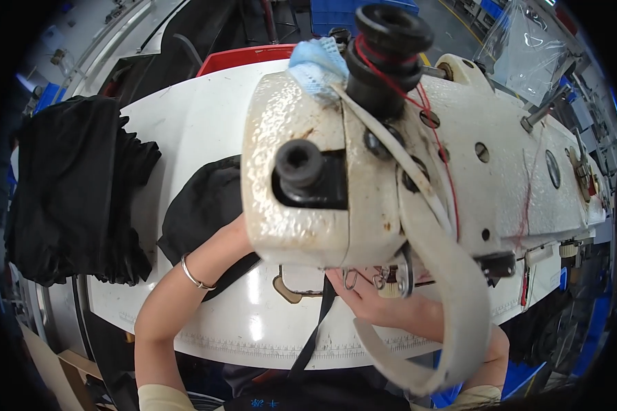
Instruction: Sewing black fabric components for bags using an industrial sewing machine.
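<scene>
A cream sewing machine head (291, 103), with red thread and a pale cord, fills the middle and right. My left hand (237, 234) reaches behind it over black fabric (192, 202); its fingers are hidden. My right hand (356, 301) is under the machine beside a black strap (319, 329), fingers close together, their tips and anything they hold hidden. A silver bracelet circles my left wrist.
A thick pile of folded black cloth (68, 192) lies on the left of the white table (137, 301). A red bin (230, 59) and blue crate (329, 20) stand beyond the table. A clear plastic sheet (514, 51) is at upper right.
</scene>
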The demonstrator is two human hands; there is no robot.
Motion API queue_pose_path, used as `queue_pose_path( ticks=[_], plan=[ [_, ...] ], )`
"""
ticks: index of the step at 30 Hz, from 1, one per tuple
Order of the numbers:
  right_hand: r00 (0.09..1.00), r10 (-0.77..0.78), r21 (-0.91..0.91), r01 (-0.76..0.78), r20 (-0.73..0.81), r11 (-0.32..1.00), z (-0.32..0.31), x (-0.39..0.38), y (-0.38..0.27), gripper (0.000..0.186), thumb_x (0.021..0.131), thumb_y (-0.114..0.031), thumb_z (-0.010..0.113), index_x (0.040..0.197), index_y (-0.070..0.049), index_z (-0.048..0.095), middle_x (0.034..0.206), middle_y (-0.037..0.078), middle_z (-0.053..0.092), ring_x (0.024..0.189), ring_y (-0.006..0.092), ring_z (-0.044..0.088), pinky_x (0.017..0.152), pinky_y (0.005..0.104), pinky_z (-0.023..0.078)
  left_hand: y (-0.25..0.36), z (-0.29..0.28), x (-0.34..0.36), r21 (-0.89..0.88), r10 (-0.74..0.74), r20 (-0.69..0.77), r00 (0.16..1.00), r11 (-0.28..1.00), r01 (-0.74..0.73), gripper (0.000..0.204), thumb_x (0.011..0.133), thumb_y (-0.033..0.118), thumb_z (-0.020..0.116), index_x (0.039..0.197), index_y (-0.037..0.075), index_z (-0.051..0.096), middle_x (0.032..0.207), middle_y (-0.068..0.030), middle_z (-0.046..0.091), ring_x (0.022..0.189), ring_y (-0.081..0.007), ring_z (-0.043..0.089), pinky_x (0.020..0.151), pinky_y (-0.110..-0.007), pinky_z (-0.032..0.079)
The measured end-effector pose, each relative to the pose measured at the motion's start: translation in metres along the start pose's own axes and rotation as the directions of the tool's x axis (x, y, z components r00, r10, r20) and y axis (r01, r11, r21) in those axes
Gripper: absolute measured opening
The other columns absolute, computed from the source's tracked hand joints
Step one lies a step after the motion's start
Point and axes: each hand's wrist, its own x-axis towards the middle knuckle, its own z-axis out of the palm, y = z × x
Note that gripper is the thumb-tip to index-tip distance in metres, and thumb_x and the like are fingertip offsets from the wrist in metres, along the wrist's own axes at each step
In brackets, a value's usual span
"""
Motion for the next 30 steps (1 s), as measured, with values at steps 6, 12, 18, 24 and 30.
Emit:
queue_pose_path(
  ticks=[6,12,18,24,30],
  plan=[
    [0.999,-0.049,0.515,0.041,0.002,0.856,-0.043,-0.015,-0.035,0.035,0.078,-0.014,0.055,0.103,0.011,0.06,0.109,0.02,0.06,0.109,0.0322,0.057,0.096,0.0422,0.046,0.053,-0.033,-0.058,0.322,-0.162,0.12,0.979,0.94,0.116,0.052,0.07,0.006,0.069,0.118,0.0,0.052,0.117,-0.0151,0.048,0.11,-0.0345,0.045,0.092,-0.043,0.039],
    [0.962,-0.062,0.775,0.253,-0.267,0.579,-0.072,-0.001,-0.074,0.034,0.091,-0.021,0.055,0.106,0.009,0.06,0.109,0.017,0.06,0.103,0.0249,0.059,0.09,0.0353,0.049,0.033,-0.034,-0.123,0.313,-0.306,-0.124,0.944,0.891,0.33,0.031,0.074,-0.007,0.059,0.104,-0.001,0.053,0.095,-0.0152,0.055,0.084,-0.0286,0.055,0.073,-0.035,0.046],
    [0.847,0.449,0.691,-0.144,-0.285,0.709,-0.033,0.032,-0.04,0.016,0.08,-0.005,0.063,0.095,0.001,0.061,0.095,0.011,0.057,0.083,0.0248,0.06,0.072,0.0317,0.05,0.098,-0.097,-0.06,0.027,-0.2,-0.208,0.957,0.977,0.21,0.023,0.072,-0.016,0.043,0.086,-0.002,0.055,0.096,-0.014,0.058,0.071,-0.0243,0.053,0.058,-0.029,0.042],
    [0.675,0.737,0.824,-0.434,0.03,0.364,0.021,0.08,-0.018,0.031,0.078,-0.007,0.066,0.107,0.002,0.057,0.101,0.016,0.058,0.095,0.0353,0.055,0.081,0.0387,0.048,0.113,-0.096,-0.052,0.084,-0.104,-0.167,0.981,0.989,0.119,0.03,0.066,-0.016,0.044,0.089,-0.003,0.058,0.097,-0.0118,0.057,0.07,-0.0241,0.053,0.053,-0.029,0.04],
    [0.69,0.716,0.774,-0.512,0.112,0.372,0.033,0.076,-0.018,0.027,0.082,-0.008,0.063,0.107,0.0,0.058,0.103,0.017,0.058,0.092,0.0334,0.057,0.079,0.0387,0.048,0.101,-0.104,-0.05,0.072,-0.186,-0.173,0.967,0.977,0.2,0.032,0.065,-0.016,0.043,0.089,-0.003,0.059,0.096,-0.0113,0.058,0.068,-0.021,0.053,0.052,-0.028,0.039]
  ],
)
